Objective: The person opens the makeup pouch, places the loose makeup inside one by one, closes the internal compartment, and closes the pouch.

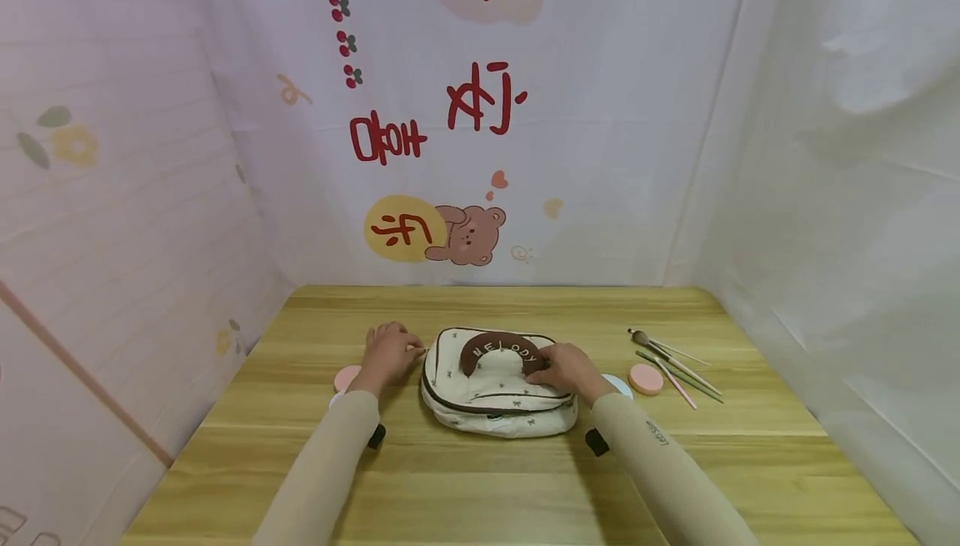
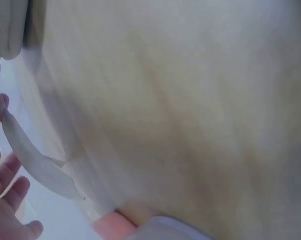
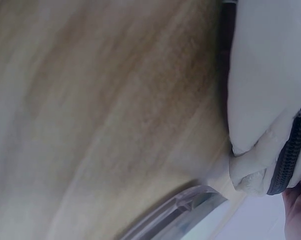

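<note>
On wood-grain table (image 1: 480, 488): white rounded fabric pouch (image 1: 495, 386); left hand (image 1: 388, 354) pinching pale flat strap (image 2: 38, 170); right hand (image 1: 568, 369) touching pouch top, grip unclear.

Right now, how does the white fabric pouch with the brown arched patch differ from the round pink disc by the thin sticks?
The pouch is much larger than the disc. The pouch is a white, patterned rounded rectangle; the disc is round and looks plain pink. The right hand touches the pouch, while neither of the hands touches the disc. Both rest on the wood-grain table.
</note>
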Action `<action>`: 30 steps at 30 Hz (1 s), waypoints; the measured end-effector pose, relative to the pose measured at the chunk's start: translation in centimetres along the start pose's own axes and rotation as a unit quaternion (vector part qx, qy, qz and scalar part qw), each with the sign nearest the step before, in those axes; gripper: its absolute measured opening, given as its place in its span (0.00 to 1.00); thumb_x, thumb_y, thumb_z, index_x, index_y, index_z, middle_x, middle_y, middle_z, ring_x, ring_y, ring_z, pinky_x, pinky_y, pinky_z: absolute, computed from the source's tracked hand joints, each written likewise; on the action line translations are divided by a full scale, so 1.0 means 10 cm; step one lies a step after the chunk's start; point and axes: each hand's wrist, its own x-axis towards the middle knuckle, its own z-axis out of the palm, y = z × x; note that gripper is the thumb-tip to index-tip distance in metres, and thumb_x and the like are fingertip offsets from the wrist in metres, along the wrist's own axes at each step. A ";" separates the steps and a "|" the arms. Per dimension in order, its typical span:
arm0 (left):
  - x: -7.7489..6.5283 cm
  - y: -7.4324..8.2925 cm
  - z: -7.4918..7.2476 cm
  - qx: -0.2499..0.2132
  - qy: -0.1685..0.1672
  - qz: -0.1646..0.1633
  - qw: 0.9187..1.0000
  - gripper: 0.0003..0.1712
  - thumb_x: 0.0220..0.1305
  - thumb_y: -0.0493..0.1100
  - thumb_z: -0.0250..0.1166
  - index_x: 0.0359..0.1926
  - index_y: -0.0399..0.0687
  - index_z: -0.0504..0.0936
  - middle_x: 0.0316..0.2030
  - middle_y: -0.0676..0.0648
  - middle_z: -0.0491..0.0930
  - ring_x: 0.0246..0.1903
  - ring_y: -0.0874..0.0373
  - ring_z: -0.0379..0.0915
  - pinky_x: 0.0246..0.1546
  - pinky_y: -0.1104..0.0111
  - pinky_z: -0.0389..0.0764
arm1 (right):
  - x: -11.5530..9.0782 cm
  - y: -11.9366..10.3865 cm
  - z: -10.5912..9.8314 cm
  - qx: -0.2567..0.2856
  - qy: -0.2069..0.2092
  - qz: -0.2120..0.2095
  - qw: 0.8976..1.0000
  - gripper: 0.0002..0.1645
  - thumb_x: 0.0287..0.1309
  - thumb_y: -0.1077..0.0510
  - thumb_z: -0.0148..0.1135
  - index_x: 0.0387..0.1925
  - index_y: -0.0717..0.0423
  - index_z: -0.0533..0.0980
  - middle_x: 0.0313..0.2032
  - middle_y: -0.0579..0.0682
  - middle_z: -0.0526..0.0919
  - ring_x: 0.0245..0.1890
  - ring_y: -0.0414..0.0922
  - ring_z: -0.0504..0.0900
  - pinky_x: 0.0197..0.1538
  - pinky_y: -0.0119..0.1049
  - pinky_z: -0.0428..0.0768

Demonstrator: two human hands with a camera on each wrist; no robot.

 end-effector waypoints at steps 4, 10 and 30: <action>-0.09 0.03 -0.01 0.001 0.017 -0.010 1.000 0.05 0.66 0.45 0.67 0.38 0.52 0.89 0.51 0.38 0.76 0.57 0.36 0.65 0.64 0.36 0.51 | -0.01 0.00 0.01 0.004 0.008 0.003 1.000 0.16 0.52 0.47 0.76 0.38 0.50 0.84 0.32 0.43 0.85 0.35 0.45 0.81 0.44 0.46 0.77; -0.24 0.09 -0.06 -0.016 0.030 -0.027 0.999 0.07 0.67 0.45 0.67 0.40 0.49 0.89 0.53 0.36 0.76 0.60 0.35 0.63 0.65 0.32 0.46 | 0.00 0.00 0.02 0.002 0.022 0.002 1.000 0.14 0.51 0.47 0.76 0.36 0.50 0.84 0.30 0.42 0.84 0.33 0.45 0.81 0.44 0.46 0.77; -0.79 0.41 -0.16 -0.051 0.073 -0.086 0.992 0.07 0.67 0.42 0.65 0.39 0.47 0.89 0.57 0.33 0.75 0.62 0.33 0.64 0.61 0.31 0.49 | 0.00 0.01 0.06 0.004 0.028 0.005 1.000 0.14 0.51 0.47 0.76 0.35 0.49 0.83 0.29 0.41 0.84 0.33 0.45 0.81 0.44 0.45 0.78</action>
